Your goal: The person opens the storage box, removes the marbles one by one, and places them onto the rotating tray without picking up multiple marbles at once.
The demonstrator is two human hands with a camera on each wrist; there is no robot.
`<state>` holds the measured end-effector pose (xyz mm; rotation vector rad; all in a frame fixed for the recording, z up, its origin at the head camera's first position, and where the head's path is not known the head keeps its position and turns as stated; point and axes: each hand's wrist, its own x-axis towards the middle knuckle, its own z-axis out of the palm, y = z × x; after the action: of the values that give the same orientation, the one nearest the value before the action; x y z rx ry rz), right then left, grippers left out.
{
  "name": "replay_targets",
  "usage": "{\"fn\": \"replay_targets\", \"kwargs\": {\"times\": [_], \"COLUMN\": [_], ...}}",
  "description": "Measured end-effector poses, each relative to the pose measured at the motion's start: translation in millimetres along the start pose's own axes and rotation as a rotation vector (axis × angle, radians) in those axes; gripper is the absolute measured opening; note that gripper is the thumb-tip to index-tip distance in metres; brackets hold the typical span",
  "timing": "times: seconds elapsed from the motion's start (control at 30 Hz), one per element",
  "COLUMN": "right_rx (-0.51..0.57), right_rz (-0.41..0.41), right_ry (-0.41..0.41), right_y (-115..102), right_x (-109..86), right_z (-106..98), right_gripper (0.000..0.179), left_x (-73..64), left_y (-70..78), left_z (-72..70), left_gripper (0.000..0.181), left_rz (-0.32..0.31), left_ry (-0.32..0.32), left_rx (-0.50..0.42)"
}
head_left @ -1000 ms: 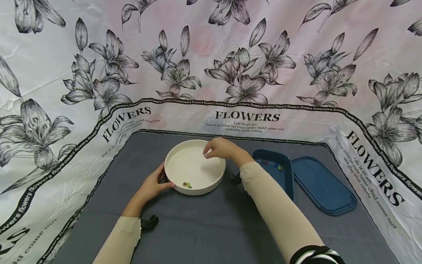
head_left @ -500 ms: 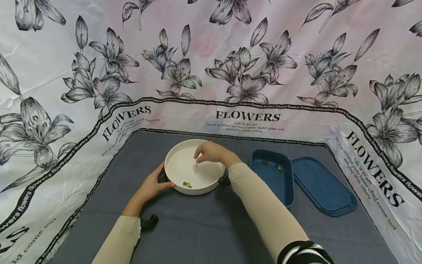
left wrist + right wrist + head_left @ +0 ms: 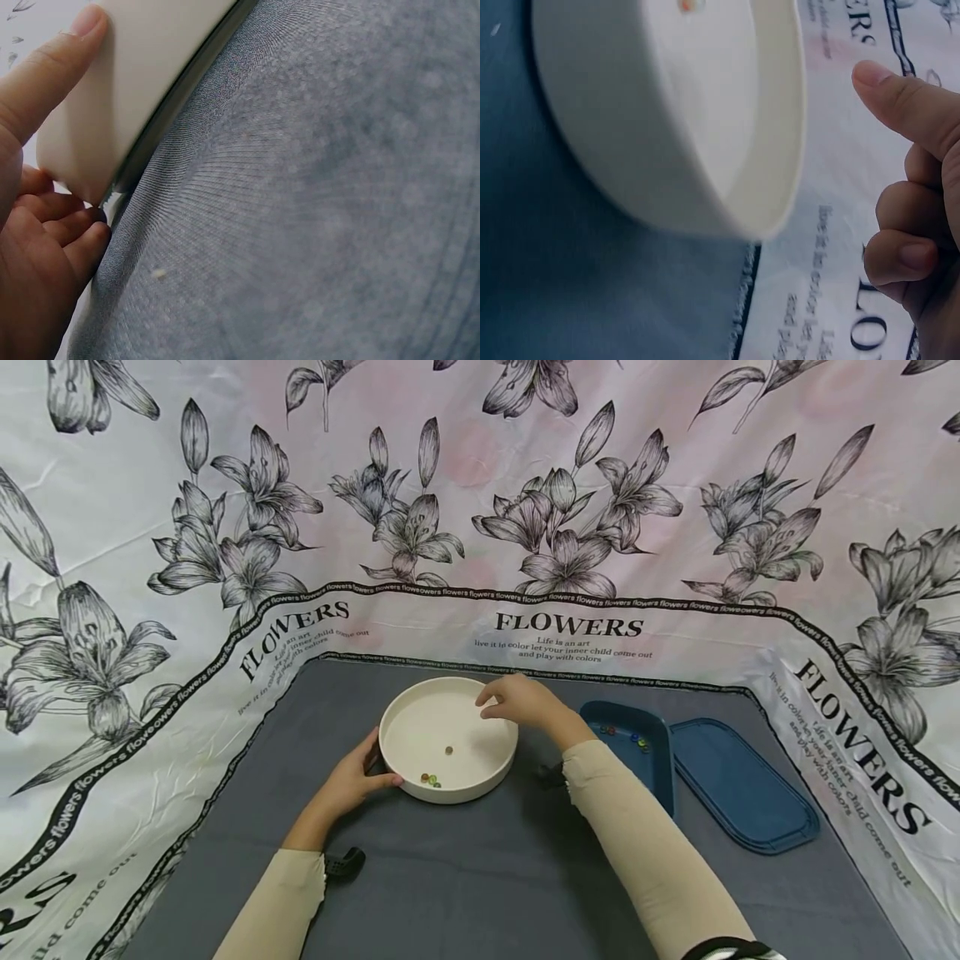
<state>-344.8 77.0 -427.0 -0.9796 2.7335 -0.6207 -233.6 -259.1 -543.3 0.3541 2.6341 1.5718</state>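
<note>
A round cream dish (image 3: pixel 416 722) stands on the grey cloth. My left hand (image 3: pixel 348 789) grips its left side; in the left wrist view the thumb lies on the dish wall (image 3: pixel 150 75) and the fingers curl at the bottom edge. Inside the dish a lone marble (image 3: pixel 448 750) lies near the middle, and a small group of marbles (image 3: pixel 431 780) sits by the front wall. Over the dish's right rim hovers my right hand (image 3: pixel 528 703). The right wrist view shows its thumb extended, the other visible fingers loosely bent and nothing held.
Right of the dish is a blue box (image 3: pixel 651 764), partly behind my right sleeve, with several coloured marbles (image 3: pixel 640 742) in it. Its matching blue lid (image 3: pixel 742 785) lies on the cloth farther right. A flower-printed sheet (image 3: pixel 570 647) borders the grey cloth.
My right hand reached left over the dish, let a marble go there, and drew back right. The loose marble now lies near the dish's middle. My left hand kept its grip.
</note>
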Motion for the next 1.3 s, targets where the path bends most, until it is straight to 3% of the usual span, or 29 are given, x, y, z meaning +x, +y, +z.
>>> {"fn": "replay_targets", "kwargs": {"times": [0.27,0.6,0.8,1.07,1.3], "right_rx": [-0.041,-0.018,0.007,0.125,0.118], "right_rz": [0.107,0.189,0.218,0.298,0.352], "right_ry": [0.081,0.138,0.175,0.155,0.170], "right_y": [27.6,57.6,77.8,107.8,129.5], "right_x": [-33.1,-65.9,-84.9,-99.9,-109.4], "right_z": [-20.0,-36.3,-37.4,-35.8,-29.0], "right_gripper": [0.030,0.027,0.029,0.032,0.034], "left_x": [0.0,-0.5,-0.6,-0.2,-0.5], "left_y": [0.6,1.2,2.2,3.1,1.1], "left_z": [0.6,-0.1,0.1,-1.0,0.2], "left_gripper": [0.120,0.120,0.119,0.120,0.119], "left_rz": [-0.012,-0.013,-0.019,-0.020,-0.022], "left_ry": [0.000,0.004,-0.001,0.000,-0.002], "left_rx": [0.005,0.006,0.013,0.010,0.011]}}
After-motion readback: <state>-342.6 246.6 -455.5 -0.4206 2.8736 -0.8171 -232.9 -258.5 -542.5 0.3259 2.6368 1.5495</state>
